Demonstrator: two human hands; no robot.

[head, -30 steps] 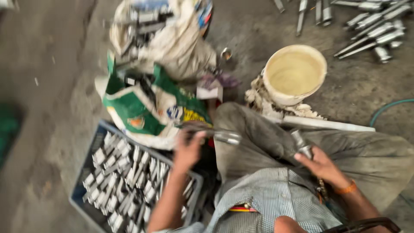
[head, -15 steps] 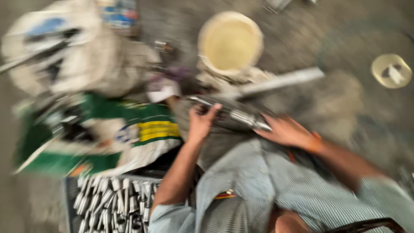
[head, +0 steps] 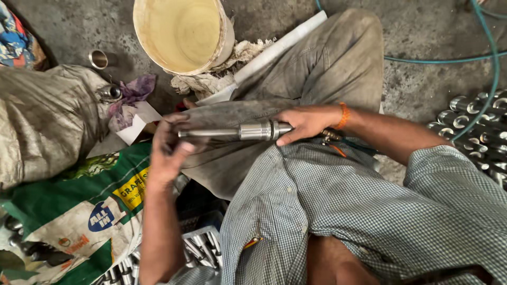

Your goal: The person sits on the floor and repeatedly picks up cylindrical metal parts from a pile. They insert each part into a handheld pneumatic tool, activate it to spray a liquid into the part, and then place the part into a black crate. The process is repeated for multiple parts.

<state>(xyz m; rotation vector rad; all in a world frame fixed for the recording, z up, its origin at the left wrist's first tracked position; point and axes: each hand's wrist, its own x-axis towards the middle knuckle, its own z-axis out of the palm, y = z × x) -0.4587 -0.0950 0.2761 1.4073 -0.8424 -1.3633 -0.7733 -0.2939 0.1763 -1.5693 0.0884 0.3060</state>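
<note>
A long polished steel shaft (head: 237, 131) with a thicker collar lies level across my lap, held at both ends. My left hand (head: 169, 150) wraps the thin end at the left. My right hand (head: 303, 122), with an orange band at the wrist, grips the thick end at the right. My grey trouser leg (head: 317, 68) lies under the shaft, and my checked shirt (head: 338, 206) fills the lower middle.
A cream bucket (head: 182, 32) stands at the top on rags, with a white pipe (head: 280, 45) beside it. A green printed sack (head: 79, 211) and grey sack (head: 47, 119) lie left. Shiny metal parts (head: 478, 132) pile at right under a green hose (head: 488, 58). A crate of parts (head: 198, 245) sits below.
The view has swung and sharpened. My hands, apart with separate pieces a second ago, now hold one shaft together across my lap. The bucket sits higher and nearer the frame's top.
</note>
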